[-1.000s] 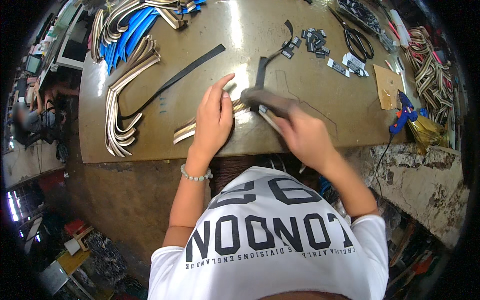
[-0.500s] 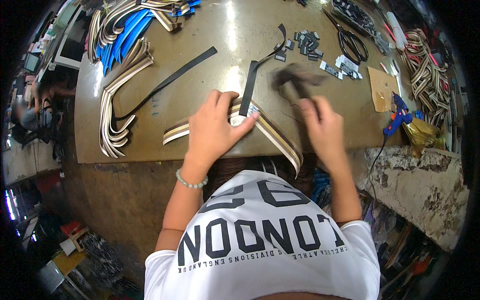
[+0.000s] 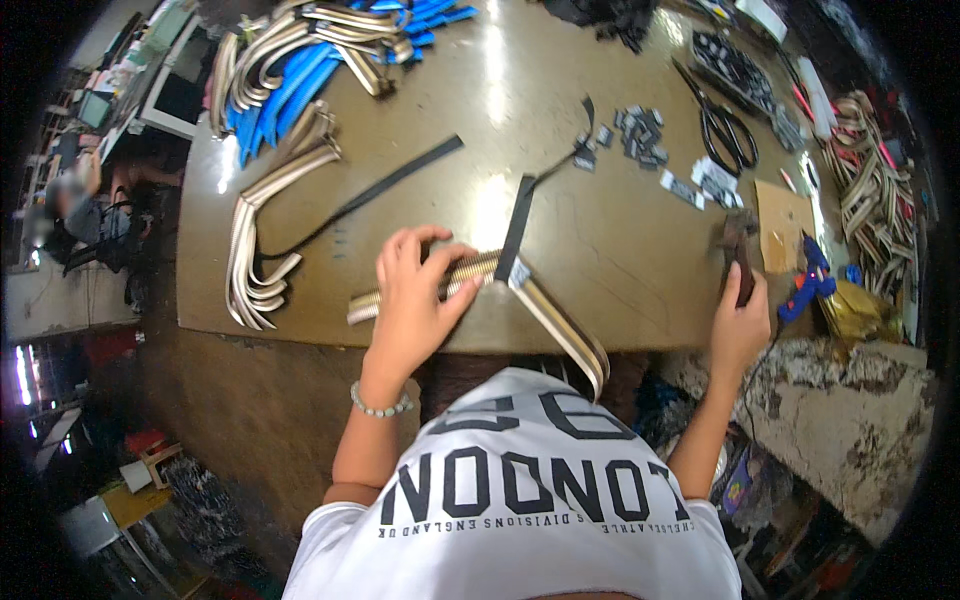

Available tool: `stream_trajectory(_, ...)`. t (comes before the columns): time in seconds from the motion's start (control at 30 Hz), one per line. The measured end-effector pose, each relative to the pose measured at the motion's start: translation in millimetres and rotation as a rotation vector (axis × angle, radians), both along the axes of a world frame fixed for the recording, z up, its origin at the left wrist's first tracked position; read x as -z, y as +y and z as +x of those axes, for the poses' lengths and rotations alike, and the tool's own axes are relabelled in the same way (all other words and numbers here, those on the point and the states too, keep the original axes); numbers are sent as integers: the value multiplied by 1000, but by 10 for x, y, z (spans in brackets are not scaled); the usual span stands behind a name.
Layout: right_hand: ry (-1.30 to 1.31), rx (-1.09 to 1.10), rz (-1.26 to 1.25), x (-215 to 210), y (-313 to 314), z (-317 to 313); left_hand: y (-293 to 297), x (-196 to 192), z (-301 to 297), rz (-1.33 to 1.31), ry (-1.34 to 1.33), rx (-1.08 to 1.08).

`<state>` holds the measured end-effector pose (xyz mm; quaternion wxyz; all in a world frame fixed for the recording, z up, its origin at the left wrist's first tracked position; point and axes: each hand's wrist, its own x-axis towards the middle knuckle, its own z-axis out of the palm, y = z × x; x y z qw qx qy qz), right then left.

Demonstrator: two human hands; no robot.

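Pressing down flat, the left hand (image 3: 415, 300) lies with fingers spread on a striped strap (image 3: 470, 275) near the front edge of the desk (image 3: 600, 230), holding nothing closed but pinning the strap in place. The strap's long axis runs roughly left to right under the palm, then bends at a small light tag and drops diagonally toward the person's chest, its folded end hanging just past the desk edge. A black strip (image 3: 517, 225) lies across the strap just right of the left fingertips, pointing away from the person.

Well to the right of the strap, the right hand (image 3: 740, 320) is closed around the handle of a hammer (image 3: 738, 250), whose head rests on the desk beside a piece of cardboard (image 3: 780, 225). So the strap's bend lies to the left of the hammer, and the left hand is by far the nearer to it. A blue glue gun (image 3: 805, 285) sits just right of the right hand.
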<state>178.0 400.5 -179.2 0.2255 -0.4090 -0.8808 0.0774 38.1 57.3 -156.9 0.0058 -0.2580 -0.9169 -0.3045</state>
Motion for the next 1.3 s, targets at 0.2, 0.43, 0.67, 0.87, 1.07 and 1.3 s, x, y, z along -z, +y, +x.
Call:
stream_trajectory(0.2,-129,-88,206,40,-53,-84,-41,-279,-315,127,-297,90)
stream_trajectory(0.43,-136,-88,269,97,-39,-71,-285,-1017,-1586,223,-50,177)
stream_trajectory(0.67,-156,-77,265,74,-63,-95,-1265,-1676,-3843,141,191,-94)
stream_trajectory(0.87,-97,-94,326,75,-95,-122,-295,-588,-3854,57,778,-43)
stream_trajectory(1.07,-119,-80,281,39,-95,-132,1845,218,-3513,153,585,182)
stream_trajectory(1.3,7,-90,289,88,-84,-82,2080,276,-3639,62,283,105)
